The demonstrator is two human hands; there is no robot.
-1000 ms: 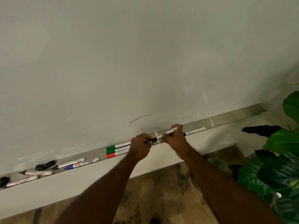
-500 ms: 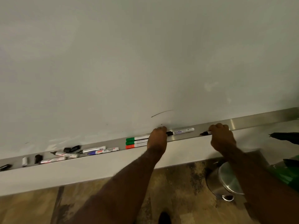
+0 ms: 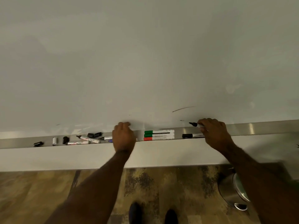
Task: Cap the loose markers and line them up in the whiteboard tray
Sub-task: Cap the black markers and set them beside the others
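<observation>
My right hand (image 3: 213, 135) grips an uncapped black marker (image 3: 195, 125), its tip pointing left, lifted just above the metal whiteboard tray (image 3: 258, 128). A capped black marker (image 3: 192, 135) lies in the tray under it. Three capped markers, two green and one red (image 3: 159, 135), lie side by side in the middle. My left hand (image 3: 123, 137) reaches into the tray left of them, over a blue marker (image 3: 110, 140) and an uncapped one (image 3: 106, 138); its fingers are curled and what they hold is hidden. Further left lie loose markers (image 3: 88, 139) and caps (image 3: 94, 135).
A black cap (image 3: 38, 144), a white cap (image 3: 54, 141) and another black cap (image 3: 65, 140) lie at the tray's left end. A steel pedal bin (image 3: 234, 191) stands on the floor at the right. My shoes (image 3: 152, 214) are below on the wood floor.
My left hand let go of the capped black marker and moved left past the green and red markers. My right hand lifted an uncapped black marker out of the tray. The view shifted left.
</observation>
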